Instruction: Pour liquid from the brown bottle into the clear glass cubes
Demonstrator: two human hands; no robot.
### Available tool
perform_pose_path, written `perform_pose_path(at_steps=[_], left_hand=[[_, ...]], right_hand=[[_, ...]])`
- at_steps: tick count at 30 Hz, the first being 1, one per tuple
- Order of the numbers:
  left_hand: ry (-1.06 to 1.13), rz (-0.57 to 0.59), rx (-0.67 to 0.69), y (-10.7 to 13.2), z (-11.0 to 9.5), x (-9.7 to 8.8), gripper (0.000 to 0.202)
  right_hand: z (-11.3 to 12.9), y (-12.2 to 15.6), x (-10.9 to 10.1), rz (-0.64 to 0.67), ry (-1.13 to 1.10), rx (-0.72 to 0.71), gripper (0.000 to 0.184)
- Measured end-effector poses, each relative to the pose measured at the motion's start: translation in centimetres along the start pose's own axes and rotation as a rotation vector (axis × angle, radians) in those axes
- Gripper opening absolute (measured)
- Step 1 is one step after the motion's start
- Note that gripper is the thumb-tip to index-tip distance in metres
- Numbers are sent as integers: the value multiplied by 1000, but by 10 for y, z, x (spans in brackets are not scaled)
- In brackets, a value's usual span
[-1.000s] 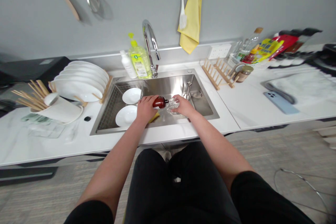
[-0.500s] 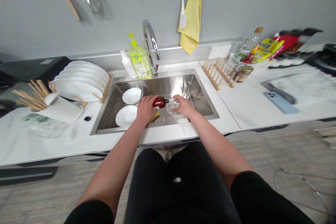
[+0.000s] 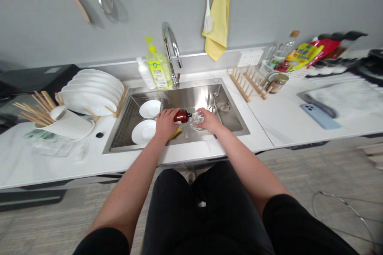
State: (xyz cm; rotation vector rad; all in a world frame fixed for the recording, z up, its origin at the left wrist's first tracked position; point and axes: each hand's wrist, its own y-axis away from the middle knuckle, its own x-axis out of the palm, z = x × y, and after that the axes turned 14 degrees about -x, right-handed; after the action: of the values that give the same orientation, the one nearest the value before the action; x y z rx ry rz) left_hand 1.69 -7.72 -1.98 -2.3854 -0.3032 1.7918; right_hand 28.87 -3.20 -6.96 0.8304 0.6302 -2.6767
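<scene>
Steel sink (image 3: 230, 107) at frame centre, two white plates (image 3: 143, 131) in its left half, your left hand (image 3: 165, 124) closed around a brown bottle (image 3: 181, 116) held sideways over the basin, your right hand (image 3: 210, 121) gripping a clear glass (image 3: 196, 118) at the bottle's mouth, yellow sponge (image 3: 176, 132) under your left hand.

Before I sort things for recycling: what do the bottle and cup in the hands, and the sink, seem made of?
The bottle in the left hand: dark brown, glossy; glass or plastic, cannot tell. The cup in the right hand: clear with bright glints; likely glass, perhaps hard plastic. The sink: brushed steel, by its grey metallic sheen.
</scene>
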Motion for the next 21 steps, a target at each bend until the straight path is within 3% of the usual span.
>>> perform_pose_path(at_steps=[21], left_hand=[[-2,-4,-4,0,0,0,79]], right_hand=[[2,1,-2,0,27,25,83]])
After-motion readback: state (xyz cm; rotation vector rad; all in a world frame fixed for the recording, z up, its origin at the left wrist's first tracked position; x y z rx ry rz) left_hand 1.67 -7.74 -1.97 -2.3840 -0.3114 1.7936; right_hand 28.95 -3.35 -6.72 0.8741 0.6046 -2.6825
